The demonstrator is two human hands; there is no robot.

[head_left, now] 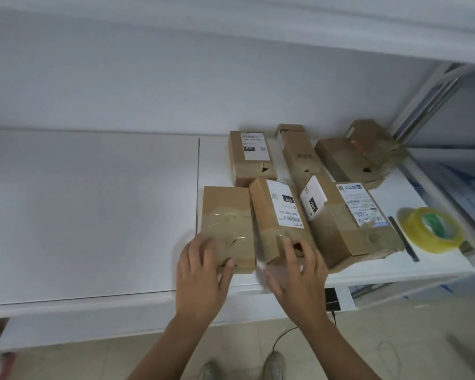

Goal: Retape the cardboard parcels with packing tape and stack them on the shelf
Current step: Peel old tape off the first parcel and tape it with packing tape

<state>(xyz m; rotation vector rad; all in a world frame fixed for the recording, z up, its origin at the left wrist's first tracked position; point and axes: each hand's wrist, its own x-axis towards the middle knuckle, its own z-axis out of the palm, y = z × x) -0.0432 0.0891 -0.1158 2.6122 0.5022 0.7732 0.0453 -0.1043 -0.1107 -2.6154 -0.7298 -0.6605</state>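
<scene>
White shelving (93, 215) runs along a pale wall, and the parcels sit toward its right end in two loose rows. Three lie at the back: one with a label (251, 157), a long narrow one (299, 154), and a pair stacked at the far right (359, 157). Three more lie at the front edge, within easy reach, likely so their flaps can be worked on.

At the near end of the plain front box (226, 220), the left hand (200, 278) has its fingers spread on top and its thumb against the front face, steadying rather than gripping; clear tape already crosses this box. Beside it, the right hand (299, 275) reaches over the near end of the middle box (277, 218), fingers loosely spread, touching its taped flap but closed on nothing. That box tilts against its neighbour (351, 223), which looks taped too.

Well to the right lies the tape roll (431, 233), with a dark thin tool (403, 237) beside it, both untouched. Judging by this, the hands are aligning or checking boxes before stacking.
</scene>
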